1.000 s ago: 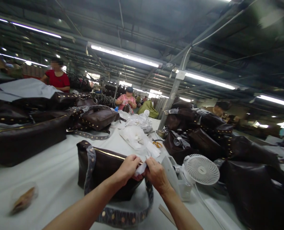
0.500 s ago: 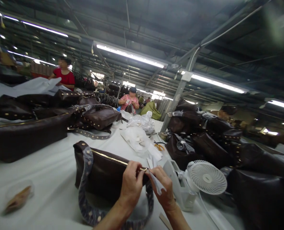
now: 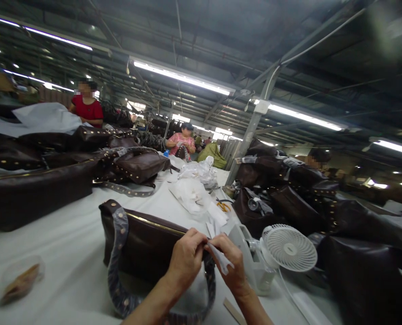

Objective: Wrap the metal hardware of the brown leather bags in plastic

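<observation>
A dark brown leather handbag (image 3: pixel 147 243) stands on the white-covered table in front of me, its gold zipper (image 3: pixel 160 222) running along the top. Its studded strap (image 3: pixel 117 262), wrapped in clear plastic, loops down toward me. At the right end of the zipper, my left hand (image 3: pixel 189 253) pinches the zip end; the fingers hide the exact part. Close beside it, my right hand (image 3: pixel 230 259) is closed on a folded piece of thin white paper (image 3: pixel 221 258), with its fingertips at the same bag end.
More brown bags lie in piles at left (image 3: pixel 38 189) and right (image 3: pixel 299 212). A white fan (image 3: pixel 289 248) stands right of my hands. Beyond are orange-handled scissors (image 3: pixel 223 206) and clear plastic bags (image 3: pixel 194 194). Two co-workers (image 3: pixel 87 106) are across the table.
My left hand has shifted slightly right along the zipper to its end, closer to my right hand. The metal bit that showed between the fingers is now covered. The view has shifted slightly.
</observation>
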`<control>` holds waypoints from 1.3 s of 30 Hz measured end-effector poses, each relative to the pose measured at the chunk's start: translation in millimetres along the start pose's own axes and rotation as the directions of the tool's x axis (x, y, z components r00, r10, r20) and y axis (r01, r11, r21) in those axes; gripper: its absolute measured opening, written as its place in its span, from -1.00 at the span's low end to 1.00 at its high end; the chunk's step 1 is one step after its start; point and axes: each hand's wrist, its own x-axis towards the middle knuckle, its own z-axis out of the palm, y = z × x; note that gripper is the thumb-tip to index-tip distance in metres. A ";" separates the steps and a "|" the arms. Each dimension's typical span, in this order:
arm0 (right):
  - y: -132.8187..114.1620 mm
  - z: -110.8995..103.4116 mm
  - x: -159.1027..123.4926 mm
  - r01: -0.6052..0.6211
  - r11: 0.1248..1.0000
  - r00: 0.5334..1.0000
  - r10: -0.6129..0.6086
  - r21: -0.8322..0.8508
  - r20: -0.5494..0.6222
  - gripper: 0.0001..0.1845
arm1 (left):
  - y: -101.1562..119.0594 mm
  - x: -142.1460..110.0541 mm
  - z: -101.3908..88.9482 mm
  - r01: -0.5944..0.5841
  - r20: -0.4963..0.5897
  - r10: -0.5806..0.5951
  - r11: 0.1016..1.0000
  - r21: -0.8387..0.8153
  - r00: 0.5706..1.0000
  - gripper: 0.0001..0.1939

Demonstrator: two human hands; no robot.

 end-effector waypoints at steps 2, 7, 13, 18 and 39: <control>3.3 -0.1 0.3 -0.028 1.000 1.000 0.028 0.008 0.003 -0.78 | 0.4 9.5 -7.6 -0.053 0.116 0.038 0.990 0.132 0.993 -0.77; 9.1 -2.2 2.1 -0.014 0.999 0.999 0.016 0.047 -0.034 -0.78 | 3.5 35.1 -22.0 -0.309 0.430 0.136 0.879 0.363 0.892 -0.88; 2.7 -8.9 0.7 -0.031 0.999 0.999 0.031 0.013 0.012 -0.87 | -0.4 42.2 -23.4 -0.454 0.521 0.218 0.804 0.383 0.825 -0.94; -7.4 -12.4 -5.0 -0.034 0.997 0.999 0.035 0.069 -0.008 -0.93 | -5.5 41.2 -18.6 -0.491 0.491 0.289 0.797 0.352 0.822 -0.98; 6.0 1.4 -50.6 -0.234 0.972 0.948 0.224 -0.018 -0.226 -0.76 | -43.1 -38.6 -141.2 -0.535 0.207 0.532 0.590 0.605 0.821 -0.68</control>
